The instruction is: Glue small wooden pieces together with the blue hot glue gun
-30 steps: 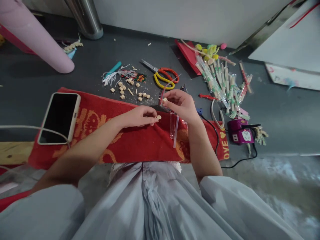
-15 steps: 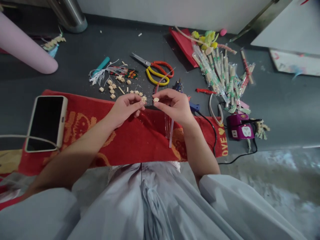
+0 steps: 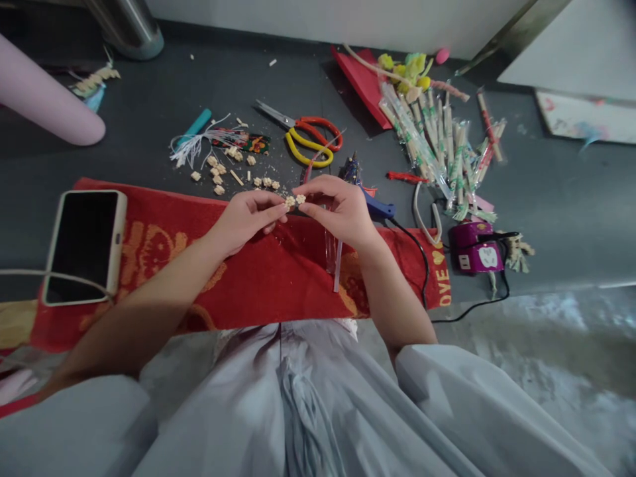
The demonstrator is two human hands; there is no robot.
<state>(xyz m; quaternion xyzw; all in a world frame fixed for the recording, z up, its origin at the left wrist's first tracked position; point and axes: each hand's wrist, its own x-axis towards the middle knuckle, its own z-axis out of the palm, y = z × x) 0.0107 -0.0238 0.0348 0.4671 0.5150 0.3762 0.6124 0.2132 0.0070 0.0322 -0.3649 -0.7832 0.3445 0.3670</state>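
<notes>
My left hand pinches a small beige bead-like piece between thumb and fingertips. My right hand pinches a second small beige piece, and the two pieces touch in the middle. Both hands hover over the far edge of a red towel with orange print. Several more loose beige pieces lie on the dark floor just beyond the towel. A clear plastic strip hangs below my right hand.
A phone with a white cable lies on the towel's left end. Red and yellow scissors, wrapped wooden sticks, a purple device with a black cord, a pink roll and a metal post surround the spot.
My left hand lifted from the towel with a beige piece and met my right hand. The two pieces, apart half a second ago, now touch. The view shifted slightly.
</notes>
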